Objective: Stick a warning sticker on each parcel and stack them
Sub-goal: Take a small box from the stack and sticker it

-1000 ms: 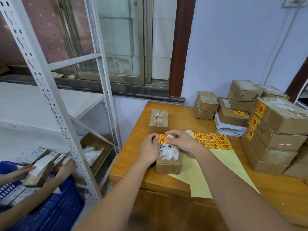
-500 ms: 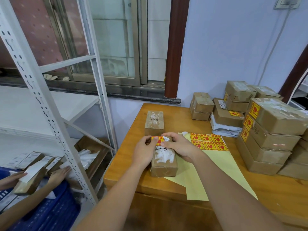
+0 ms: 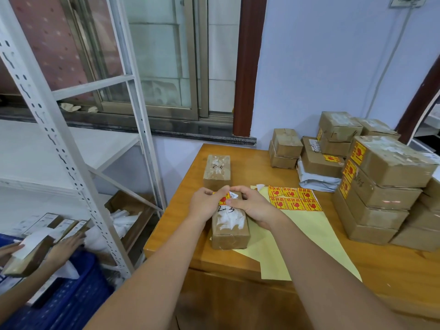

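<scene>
A brown parcel marked "2-3" (image 3: 229, 225) lies on the wooden desk (image 3: 250, 163), partly on a yellow backing sheet (image 3: 309, 234). A yellow-and-red warning sticker (image 3: 223, 199) sits at the parcel's far end. My left hand (image 3: 206, 203) and my right hand (image 3: 252, 204) both have fingers curled over that end, thumbs and fingertips pressing on the sticker. A second parcel (image 3: 217, 171) lies just beyond. Several unused stickers (image 3: 294, 197) remain on the sheet to the right.
Stacks of stickered brown parcels (image 3: 381, 184) fill the desk's right side, with smaller boxes (image 3: 285, 147) and a grey mailer (image 3: 317, 181) at the back. A white metal rack (image 3: 71, 163) stands left. Another person's hands (image 3: 64, 246) handle boxes over a blue crate (image 3: 71, 301).
Both hands stay on the parcel's far end; the fingers have closed in over the sticker, covering more of it. The parcel has not shifted.
</scene>
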The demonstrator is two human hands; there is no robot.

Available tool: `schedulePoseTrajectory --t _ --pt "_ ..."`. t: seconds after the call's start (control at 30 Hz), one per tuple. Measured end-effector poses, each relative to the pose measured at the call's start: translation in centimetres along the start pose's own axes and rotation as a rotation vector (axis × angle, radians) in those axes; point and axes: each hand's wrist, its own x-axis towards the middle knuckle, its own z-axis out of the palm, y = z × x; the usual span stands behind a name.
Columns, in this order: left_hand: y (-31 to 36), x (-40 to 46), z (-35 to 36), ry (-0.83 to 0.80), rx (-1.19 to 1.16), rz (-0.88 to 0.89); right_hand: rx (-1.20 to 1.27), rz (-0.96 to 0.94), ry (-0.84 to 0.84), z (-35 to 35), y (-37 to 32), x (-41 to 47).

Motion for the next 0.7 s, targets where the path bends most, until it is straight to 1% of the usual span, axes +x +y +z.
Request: schedulePoseTrajectory --t 0.07,0.13,0.23,0.43,0.57,0.7 --pt "0.8 0.0 0.2 -0.04 0.042 -0.044 -0.024 -0.01 0.005 -0.1 0.1 -0.1" --pt "0.9 0.0 0.5 -0.047 0.01 -0.05 -0.013 -0.013 0.008 -0.2 0.3 -0.1" --pt "0.1 0.0 0.7 -0.016 -0.044 0.01 -0.015 -0.021 0.025 -0.1 0.4 -0.1" --pt "-0.3 -0.3 0.8 0.062 -0.027 0.061 -0.038 -0.009 0.053 0.2 0.4 -0.1" --pt "-0.7 -0.4 0.0 -0.045 -0.041 0.06 -0.057 -0.005 0.074 0.2 0.4 0.0" --pt "-2.1 -0.6 -2.1 -0.21 -0.114 0.129 -0.096 -0.016 0.106 0.4 0.5 -0.1"
